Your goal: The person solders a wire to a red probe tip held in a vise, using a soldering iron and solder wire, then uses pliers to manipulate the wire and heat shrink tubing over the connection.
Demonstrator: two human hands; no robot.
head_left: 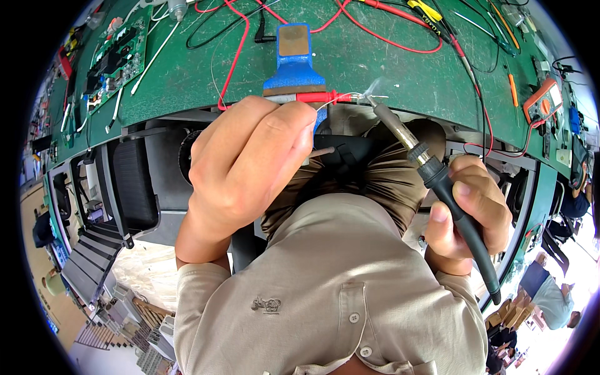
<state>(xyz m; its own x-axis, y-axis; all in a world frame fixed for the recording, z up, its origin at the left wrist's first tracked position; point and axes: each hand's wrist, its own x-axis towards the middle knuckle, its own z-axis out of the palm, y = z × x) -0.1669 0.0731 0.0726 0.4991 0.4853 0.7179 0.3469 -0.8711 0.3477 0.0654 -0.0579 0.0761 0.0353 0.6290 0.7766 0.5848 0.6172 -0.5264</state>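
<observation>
My left hand [247, 159] pinches a thin silvery wire [332, 102] just below a blue bench vise [294, 65]. A red probe plug [315, 97] lies horizontally across the vise's jaws, its metal end pointing right. The wire reaches toward that metal end. My right hand [472, 206] grips a soldering iron [409, 144] by its black handle, with the tip at the plug's metal end and a wisp of smoke rising there.
The green bench [375, 75] holds a circuit board [115, 62], red and black leads, an orange screwdriver [512, 90] and an orange multimeter [540, 100]. Chairs [134, 187] stand at the left. Other people [547, 290] are at the far right.
</observation>
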